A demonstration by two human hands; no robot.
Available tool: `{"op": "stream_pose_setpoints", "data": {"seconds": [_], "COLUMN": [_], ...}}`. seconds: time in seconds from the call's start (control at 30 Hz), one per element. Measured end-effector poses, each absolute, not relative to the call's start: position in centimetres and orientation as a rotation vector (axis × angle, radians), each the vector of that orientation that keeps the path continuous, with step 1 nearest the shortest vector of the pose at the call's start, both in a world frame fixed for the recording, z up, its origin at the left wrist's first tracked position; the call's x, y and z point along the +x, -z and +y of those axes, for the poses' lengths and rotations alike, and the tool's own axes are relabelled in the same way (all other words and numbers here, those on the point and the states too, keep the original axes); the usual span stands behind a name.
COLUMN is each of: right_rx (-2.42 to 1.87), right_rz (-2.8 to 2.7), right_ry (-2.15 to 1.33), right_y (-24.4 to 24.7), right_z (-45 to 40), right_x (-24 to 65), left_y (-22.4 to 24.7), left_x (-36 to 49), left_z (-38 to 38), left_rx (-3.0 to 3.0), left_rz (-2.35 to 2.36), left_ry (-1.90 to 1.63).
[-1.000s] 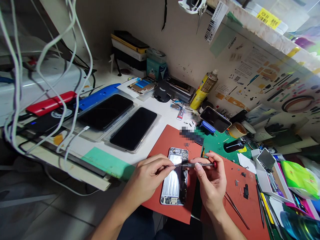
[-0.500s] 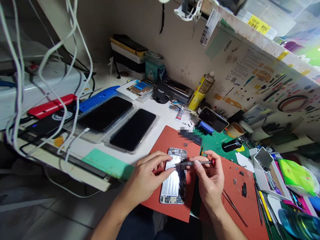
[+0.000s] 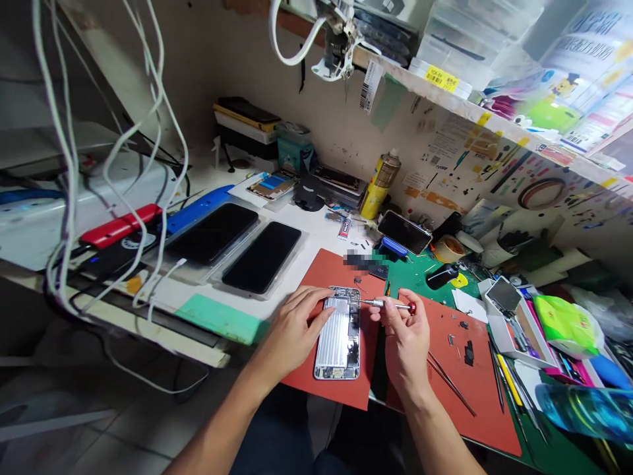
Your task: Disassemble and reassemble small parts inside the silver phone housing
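Observation:
An opened phone, its silvery inside facing up, lies on a reddish-brown mat. My left hand grips its upper left edge, fingertips near the top corner and thumb over the inside. A slim screwdriver with a red end cap is pinched in my right hand. It lies nearly level and points left, with its tip at the phone's upper right part; whether it touches a screw is too small to tell. Just behind the phone is a dark flat part, partly blurred out.
Tweezers and small dark parts lie on the mat at right. Two black-screened phones rest in clear trays at left. A yellow spray can stands behind. White cables hang at left; a shelf juts out above.
The screwdriver's tip has gone from over the phone's middle to its upper right. My left fingers have moved from near the tip to the phone's upper left edge. The camera view has shifted.

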State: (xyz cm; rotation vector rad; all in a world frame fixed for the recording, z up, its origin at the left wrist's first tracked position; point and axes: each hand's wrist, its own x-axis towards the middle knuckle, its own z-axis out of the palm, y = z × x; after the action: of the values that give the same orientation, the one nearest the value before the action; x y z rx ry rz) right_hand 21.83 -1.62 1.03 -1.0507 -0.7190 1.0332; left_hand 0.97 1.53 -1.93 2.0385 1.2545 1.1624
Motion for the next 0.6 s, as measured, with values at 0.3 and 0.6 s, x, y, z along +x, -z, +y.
{"op": "stream_pose_setpoints", "data": {"seconds": [0.3,0.6], "right_rx": [-1.038,-1.054], "right_rz": [-0.792,-0.834], "right_ry": [-1.139,-1.131], "right_y": [-0.43,-0.36], "right_z": [-2.04,-2.34], "right_x": [21.59,21.47], "left_y": [1.53,1.32], "left_x": [1.32,1.25], "left_z": [0.93,0.90], "left_rx": [2.020,2.016], "left_rz": [1.218,1.179], "left_ry": [-1.214,-1.237]}}
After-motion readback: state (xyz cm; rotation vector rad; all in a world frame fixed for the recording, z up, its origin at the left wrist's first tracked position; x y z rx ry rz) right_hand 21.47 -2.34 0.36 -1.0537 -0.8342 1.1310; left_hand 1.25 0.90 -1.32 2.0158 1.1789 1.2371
